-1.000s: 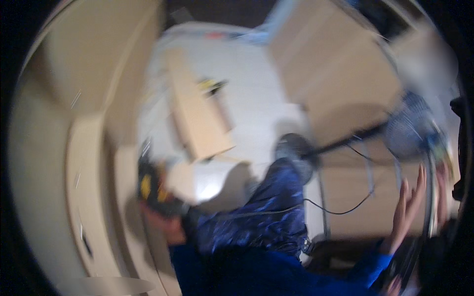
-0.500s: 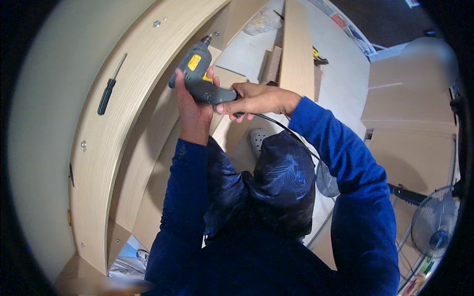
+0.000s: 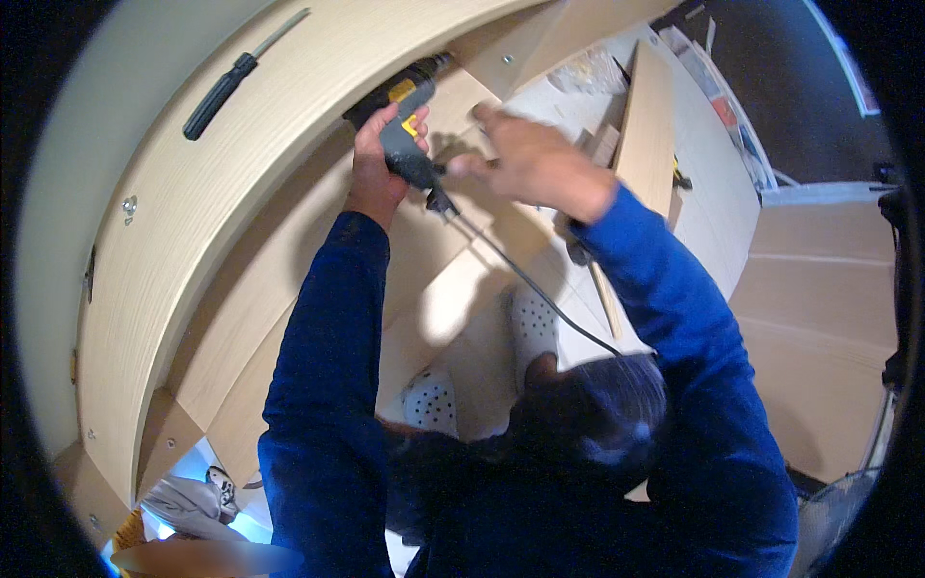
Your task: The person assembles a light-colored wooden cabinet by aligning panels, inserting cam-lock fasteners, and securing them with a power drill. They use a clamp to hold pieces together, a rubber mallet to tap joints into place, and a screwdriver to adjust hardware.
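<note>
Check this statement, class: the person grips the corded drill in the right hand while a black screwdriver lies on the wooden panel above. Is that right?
One detail is wrong. The head view shows the left hand around the grip of the corded drill, not the right; the right hand is beside it, blurred. The black screwdriver does lie on the wooden panel above.

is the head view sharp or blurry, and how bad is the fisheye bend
Head view: mostly sharp; only the right hand smears with motion, while the left hand on the grey-and-yellow corded drill is crisp. The pale wooden panel bows strongly; black vignette rings the rim.
</note>
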Demonstrator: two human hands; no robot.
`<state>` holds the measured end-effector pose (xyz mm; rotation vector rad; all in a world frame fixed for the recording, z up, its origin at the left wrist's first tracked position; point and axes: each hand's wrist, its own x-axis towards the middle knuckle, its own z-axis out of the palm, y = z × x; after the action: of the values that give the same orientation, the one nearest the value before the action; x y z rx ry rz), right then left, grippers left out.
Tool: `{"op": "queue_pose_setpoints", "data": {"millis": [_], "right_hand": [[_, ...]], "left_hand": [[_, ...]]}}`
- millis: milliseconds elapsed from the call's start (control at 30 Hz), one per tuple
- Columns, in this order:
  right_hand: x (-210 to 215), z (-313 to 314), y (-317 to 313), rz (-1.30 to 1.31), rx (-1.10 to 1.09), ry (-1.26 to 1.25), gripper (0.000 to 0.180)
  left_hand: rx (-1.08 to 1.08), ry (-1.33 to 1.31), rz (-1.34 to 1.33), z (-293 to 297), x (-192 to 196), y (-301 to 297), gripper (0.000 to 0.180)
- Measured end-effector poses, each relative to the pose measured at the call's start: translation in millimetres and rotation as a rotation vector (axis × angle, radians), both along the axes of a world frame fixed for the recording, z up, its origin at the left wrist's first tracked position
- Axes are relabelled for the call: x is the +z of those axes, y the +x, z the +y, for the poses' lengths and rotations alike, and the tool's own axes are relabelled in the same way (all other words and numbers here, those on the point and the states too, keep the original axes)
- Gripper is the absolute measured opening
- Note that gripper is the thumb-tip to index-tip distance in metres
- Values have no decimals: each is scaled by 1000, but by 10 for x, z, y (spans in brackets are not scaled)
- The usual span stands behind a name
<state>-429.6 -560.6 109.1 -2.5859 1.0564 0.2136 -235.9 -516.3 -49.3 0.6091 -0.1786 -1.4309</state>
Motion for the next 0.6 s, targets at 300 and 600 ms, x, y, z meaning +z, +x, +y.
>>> {"op": "queue_pose_setpoints", "data": {"millis": [300,600], "right_hand": [[875,-1436,486,-830,162,-554,34],[526,-1824,678,-1122,-84,-203,40]], "left_hand": [[11,4,-26,119,-136,-113,65],[104,-106,442,-194,-250,-293,49]]}}
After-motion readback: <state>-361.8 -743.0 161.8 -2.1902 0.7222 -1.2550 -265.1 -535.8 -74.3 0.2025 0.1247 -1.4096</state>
